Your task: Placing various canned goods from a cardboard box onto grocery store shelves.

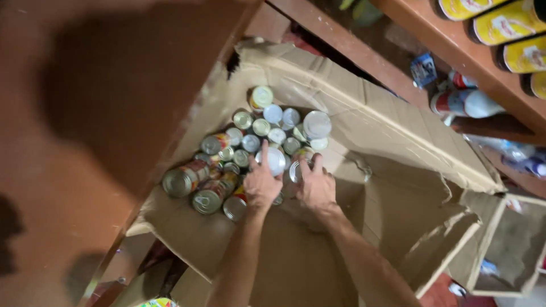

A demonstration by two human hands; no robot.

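A: Left to right, what lies in the cardboard box [398,142]?

B: A cluster of tin cans [239,150], some on their sides, some upright. My left hand [261,183] closes on a white-lidded can [275,161].

A: And beside it?

B: My right hand [316,187] grips a second can [297,170]. The hands sit just beside each other. Yellow cans [512,23] line the wooden shelf [483,68] far right.

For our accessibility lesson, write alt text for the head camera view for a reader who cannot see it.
Two bare hands, the left hand and right hand, reach into a large open brown cardboard box and touch a cluster of round silver-topped metal tins. Brown wooden shelves at the upper right hold yellow-labelled containers.
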